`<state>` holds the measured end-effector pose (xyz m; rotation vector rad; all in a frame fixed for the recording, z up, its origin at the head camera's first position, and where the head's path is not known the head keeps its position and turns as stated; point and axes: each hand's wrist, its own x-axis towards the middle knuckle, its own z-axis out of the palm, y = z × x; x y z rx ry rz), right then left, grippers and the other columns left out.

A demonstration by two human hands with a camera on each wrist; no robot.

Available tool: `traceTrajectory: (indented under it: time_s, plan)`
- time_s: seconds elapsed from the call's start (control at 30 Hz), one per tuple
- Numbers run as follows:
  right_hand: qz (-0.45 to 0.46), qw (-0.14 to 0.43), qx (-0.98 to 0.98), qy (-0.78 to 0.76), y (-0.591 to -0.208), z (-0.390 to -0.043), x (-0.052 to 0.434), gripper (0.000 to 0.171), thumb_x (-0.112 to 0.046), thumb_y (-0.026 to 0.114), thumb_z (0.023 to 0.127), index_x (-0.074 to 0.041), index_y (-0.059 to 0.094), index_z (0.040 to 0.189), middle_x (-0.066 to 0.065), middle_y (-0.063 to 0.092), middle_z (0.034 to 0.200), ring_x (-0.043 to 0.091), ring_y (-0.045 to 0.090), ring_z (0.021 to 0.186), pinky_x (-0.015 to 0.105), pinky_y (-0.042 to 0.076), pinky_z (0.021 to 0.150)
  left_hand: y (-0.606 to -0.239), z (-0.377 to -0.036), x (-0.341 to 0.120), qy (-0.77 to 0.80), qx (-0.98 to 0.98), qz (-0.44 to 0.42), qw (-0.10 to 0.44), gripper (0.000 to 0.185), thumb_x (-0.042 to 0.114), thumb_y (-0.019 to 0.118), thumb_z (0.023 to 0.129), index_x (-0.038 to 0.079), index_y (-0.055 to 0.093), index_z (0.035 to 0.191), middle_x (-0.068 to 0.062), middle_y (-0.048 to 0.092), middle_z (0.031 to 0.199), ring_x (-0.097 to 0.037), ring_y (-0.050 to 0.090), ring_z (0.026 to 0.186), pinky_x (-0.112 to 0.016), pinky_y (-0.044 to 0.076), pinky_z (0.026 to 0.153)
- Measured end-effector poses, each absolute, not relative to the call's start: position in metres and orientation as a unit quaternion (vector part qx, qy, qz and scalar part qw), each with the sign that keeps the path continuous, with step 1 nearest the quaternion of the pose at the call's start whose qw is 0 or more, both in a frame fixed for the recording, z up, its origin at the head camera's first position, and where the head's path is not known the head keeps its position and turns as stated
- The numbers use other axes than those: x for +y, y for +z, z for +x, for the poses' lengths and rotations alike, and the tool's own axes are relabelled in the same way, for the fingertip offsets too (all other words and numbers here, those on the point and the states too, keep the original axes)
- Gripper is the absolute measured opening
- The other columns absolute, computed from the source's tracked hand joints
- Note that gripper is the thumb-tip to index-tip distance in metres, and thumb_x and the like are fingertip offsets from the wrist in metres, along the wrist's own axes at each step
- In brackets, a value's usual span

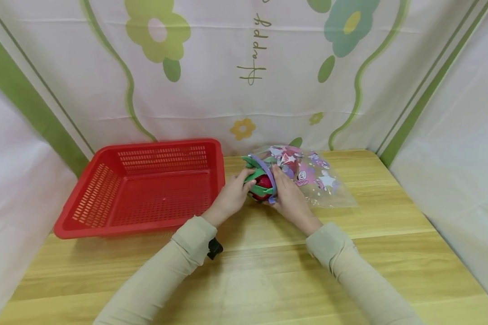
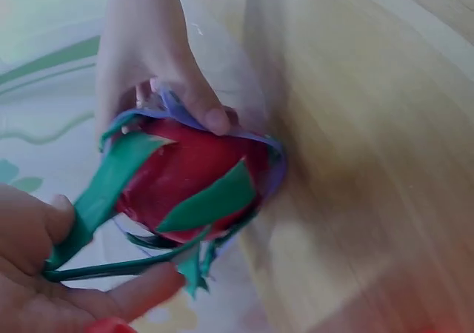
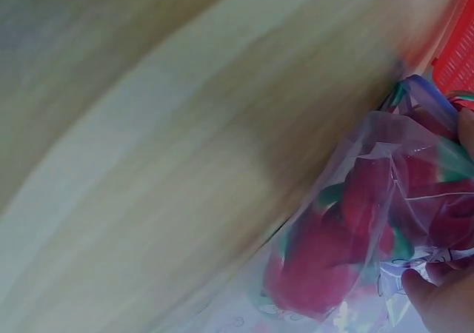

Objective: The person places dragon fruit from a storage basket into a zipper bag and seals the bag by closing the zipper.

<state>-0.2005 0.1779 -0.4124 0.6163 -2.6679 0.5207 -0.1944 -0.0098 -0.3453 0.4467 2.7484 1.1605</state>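
A clear plastic bag (image 1: pixel 327 192) printed with stars and pink figures lies on the table, its purple-edged mouth (image 2: pixel 278 170) turned left. At that mouth sits a red imitation dragon fruit (image 2: pixel 194 163) with green leaf flaps, partly inside. My left hand (image 1: pixel 232 197) pinches its green flaps between thumb and fingers. On the other side, my right hand (image 1: pixel 288 196) grips the bag by the mouth, thumb over the purple edge in the left wrist view. More red and green fruit (image 3: pixel 318 266) shows through the film in the right wrist view.
Left of the hands stands a red perforated plastic basket (image 1: pixel 142 228). The wooden table (image 1: pixel 264 280) extends toward me. A white floral cloth (image 1: pixel 211 81) hangs right behind the table, with white cloth along both sides.
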Motion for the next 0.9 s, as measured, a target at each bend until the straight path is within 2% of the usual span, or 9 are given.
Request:
traceTrajectory:
  time_s: [0.1, 0.17, 0.27, 0.33, 0.53, 0.67, 0.9]
  plan:
    - [0.209, 0.168, -0.947, 0.178, -0.412, -0.2, 0.178, 0.1, -0.022, 0.083, 0.074, 0.004, 0.021, 0.149, 0.025, 0.035, 0.15, 0.04, 0.042, 0.135, 0.051, 0.037, 0.11, -0.343, -0.191, -0.007, 0.384, 0.909, 0.142, 0.081, 0.043, 0.028, 0.039, 0.103, 0.012, 0.037, 0.143, -0.019, 0.059, 0.125, -0.029, 0.059, 0.109, -0.04, 0.051, 0.087]
    - [0.205, 0.163, -0.949, 0.175, -0.412, -0.2, 0.179, 0.1, -0.022, 0.083, 0.074, 0.003, 0.021, 0.149, 0.024, 0.033, 0.151, 0.039, 0.041, 0.135, 0.051, 0.037, 0.11, -0.344, -0.19, -0.006, 0.396, 0.905, 0.133, 0.079, 0.043, 0.028, 0.039, 0.103, 0.009, 0.036, 0.141, -0.018, 0.062, 0.117, -0.026, 0.06, 0.097, -0.036, 0.05, 0.078]
    - [0.201, 0.158, -0.951, 0.171, -0.411, -0.2, 0.178, 0.101, -0.024, 0.083, 0.074, 0.001, 0.022, 0.15, 0.023, 0.032, 0.153, 0.039, 0.042, 0.135, 0.051, 0.038, 0.109, -0.348, -0.188, -0.004, 0.413, 0.901, 0.12, 0.053, 0.039, 0.027, 0.041, 0.102, 0.006, 0.04, 0.135, -0.016, 0.064, 0.106, -0.022, 0.057, 0.082, -0.029, 0.045, 0.065]
    - [0.2, 0.159, -0.952, 0.167, -0.411, -0.2, 0.178, 0.101, -0.025, 0.083, 0.074, 0.0, 0.022, 0.15, 0.021, 0.031, 0.153, 0.039, 0.043, 0.134, 0.05, 0.039, 0.109, -0.35, -0.187, -0.004, 0.422, 0.899, 0.115, 0.026, 0.035, 0.026, 0.042, 0.102, 0.006, 0.045, 0.13, -0.015, 0.063, 0.102, -0.021, 0.053, 0.078, -0.027, 0.04, 0.062]
    - [0.214, 0.178, -0.948, 0.153, -0.409, -0.2, 0.18, 0.098, -0.027, 0.083, 0.074, -0.001, 0.026, 0.149, 0.02, 0.033, 0.153, 0.038, 0.044, 0.133, 0.049, 0.04, 0.108, -0.354, -0.188, -0.003, 0.448, 0.89, 0.085, -0.016, 0.03, 0.025, 0.044, 0.101, 0.01, 0.054, 0.126, -0.012, 0.061, 0.108, -0.022, 0.053, 0.09, -0.029, 0.043, 0.071]
    - [0.225, 0.19, -0.944, 0.148, -0.407, -0.2, 0.181, 0.096, -0.026, 0.083, 0.073, 0.0, 0.029, 0.148, 0.021, 0.034, 0.152, 0.038, 0.042, 0.134, 0.049, 0.038, 0.111, -0.355, -0.191, -0.002, 0.465, 0.882, 0.066, -0.028, 0.032, 0.025, 0.045, 0.101, 0.009, 0.056, 0.126, -0.015, 0.06, 0.108, -0.024, 0.053, 0.088, -0.031, 0.043, 0.07]
    - [0.224, 0.199, -0.943, 0.146, -0.402, -0.2, 0.18, 0.095, -0.02, 0.084, 0.071, 0.0, 0.03, 0.147, 0.021, 0.035, 0.151, 0.038, 0.042, 0.134, 0.051, 0.037, 0.11, -0.356, -0.196, -0.002, 0.505, 0.859, 0.064, -0.052, 0.031, 0.022, 0.047, 0.1, 0.003, 0.06, 0.121, -0.021, 0.06, 0.113, -0.029, 0.055, 0.096, -0.038, 0.045, 0.08]
